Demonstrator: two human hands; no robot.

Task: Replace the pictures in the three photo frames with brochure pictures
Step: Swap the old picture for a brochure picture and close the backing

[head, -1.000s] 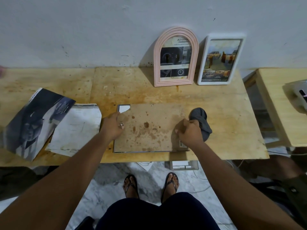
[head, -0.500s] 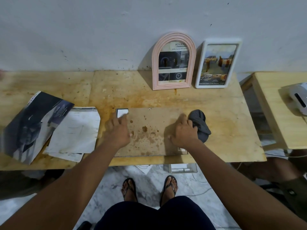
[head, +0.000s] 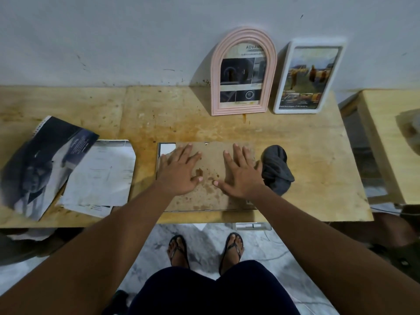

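A third photo frame lies face down near the table's front edge, its stained brown backing board [head: 210, 160] facing up and a white corner [head: 167, 149] showing at the top left. My left hand [head: 179, 170] and my right hand [head: 241, 171] both rest flat on the board with fingers spread, holding nothing. Against the wall stand a pink arched frame [head: 243, 72] and a white rectangular frame [head: 309, 76], each with a brochure picture inside. A dark brochure [head: 43, 164] and loose white pages [head: 100, 176] lie to the left.
A grey cloth [head: 276, 169] lies bunched just right of the board. The wooden table [head: 318, 169] ends at the right, with a gap before a second wooden table [head: 386, 142]. A white box [head: 250, 226] sits on the floor under the front edge.
Both hands have gone from curled grips at the board's left and right edges to lying flat and spread on top of it, closer to its middle. The camera view has tilted slightly.
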